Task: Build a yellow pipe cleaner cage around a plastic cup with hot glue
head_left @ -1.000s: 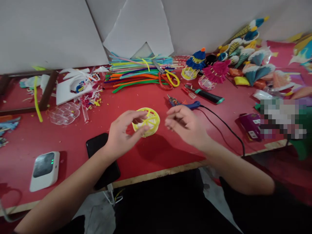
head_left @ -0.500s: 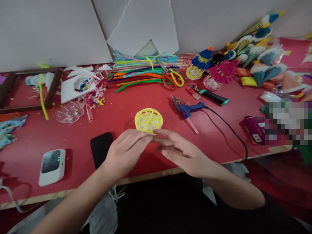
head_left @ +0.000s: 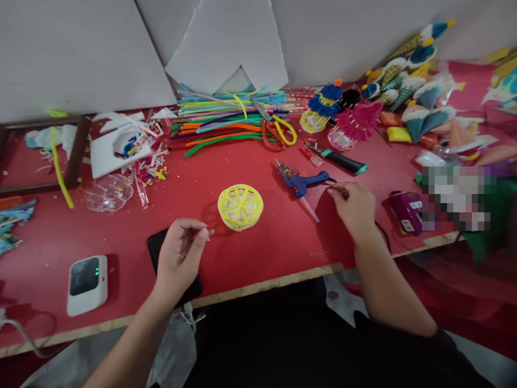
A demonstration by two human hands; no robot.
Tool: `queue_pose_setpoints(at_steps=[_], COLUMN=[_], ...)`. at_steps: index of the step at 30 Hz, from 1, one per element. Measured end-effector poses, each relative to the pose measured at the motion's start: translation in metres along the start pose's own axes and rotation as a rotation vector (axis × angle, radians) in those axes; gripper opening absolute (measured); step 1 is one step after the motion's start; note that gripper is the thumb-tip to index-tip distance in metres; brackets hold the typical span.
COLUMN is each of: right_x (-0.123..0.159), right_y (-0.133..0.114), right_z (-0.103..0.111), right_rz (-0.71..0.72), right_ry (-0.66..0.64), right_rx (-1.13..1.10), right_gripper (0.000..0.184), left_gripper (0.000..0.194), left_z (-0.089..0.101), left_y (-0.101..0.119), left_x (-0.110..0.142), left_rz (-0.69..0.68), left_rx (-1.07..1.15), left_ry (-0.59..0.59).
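A yellow wheel-shaped craft piece (head_left: 240, 207), its spokes crossing over a pale base, lies on the red table apart from both hands. To its left, my left hand (head_left: 181, 256) is raised over the black phone (head_left: 189, 291), thumb and fingertips pinched together. Anything between them is too small to make out. My right hand (head_left: 355, 210) has curled fingers beside the rear end of the blue glue gun (head_left: 299, 182), over its black cord. Whether the fingers grip the cord cannot be seen. A clear glue stick (head_left: 309, 209) sticks out of the gun.
Scissors (head_left: 278, 132) rest by a pile of coloured pipe cleaners (head_left: 226, 121). A black-handled cutter (head_left: 345, 161) lies behind the glue gun. Tasselled crafts (head_left: 357, 123) stand at back right. A white device (head_left: 88, 285) is at left, a purple box (head_left: 406, 211) at right.
My hands have parted from the near edge of the yellow piece, leaving it on the table. The left moved left; the right moved right to the glue gun's cord end.
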State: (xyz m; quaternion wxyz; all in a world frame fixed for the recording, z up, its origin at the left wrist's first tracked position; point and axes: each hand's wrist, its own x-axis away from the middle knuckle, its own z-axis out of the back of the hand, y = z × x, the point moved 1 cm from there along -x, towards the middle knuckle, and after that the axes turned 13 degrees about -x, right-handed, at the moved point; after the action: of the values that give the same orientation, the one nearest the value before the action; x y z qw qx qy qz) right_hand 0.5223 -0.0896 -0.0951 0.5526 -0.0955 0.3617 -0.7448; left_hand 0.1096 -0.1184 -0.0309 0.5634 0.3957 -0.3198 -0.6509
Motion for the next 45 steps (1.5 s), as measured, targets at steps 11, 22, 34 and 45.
queue_pose_setpoints(at_steps=[11,22,34,45], right_x=[0.009,0.098,0.086,0.023], right_y=[-0.033,-0.197,-0.186,-0.153], right_z=[-0.001,-0.012,-0.01,-0.068], right_rz=[0.048,0.56,0.585,-0.171], right_ry=[-0.052,-0.488,-0.411,-0.553], right_rx=[0.016,-0.787,-0.653,-0.585], right_gripper=[0.008,0.011,0.021,0.04], left_gripper=[0.014,0.028,0.013,0.017], left_z=[-0.018,-0.029,-0.024,0.0], left_y=[0.002,0.037,0.02,0.003], left_x=[0.0,0.014,0.017,-0.005], left_rz=[0.176,0.166,0.195,0.031], left_rx=[0.348,0.451,0.474,-0.195], left_ry=[-0.091,-0.393,-0.319,-0.172])
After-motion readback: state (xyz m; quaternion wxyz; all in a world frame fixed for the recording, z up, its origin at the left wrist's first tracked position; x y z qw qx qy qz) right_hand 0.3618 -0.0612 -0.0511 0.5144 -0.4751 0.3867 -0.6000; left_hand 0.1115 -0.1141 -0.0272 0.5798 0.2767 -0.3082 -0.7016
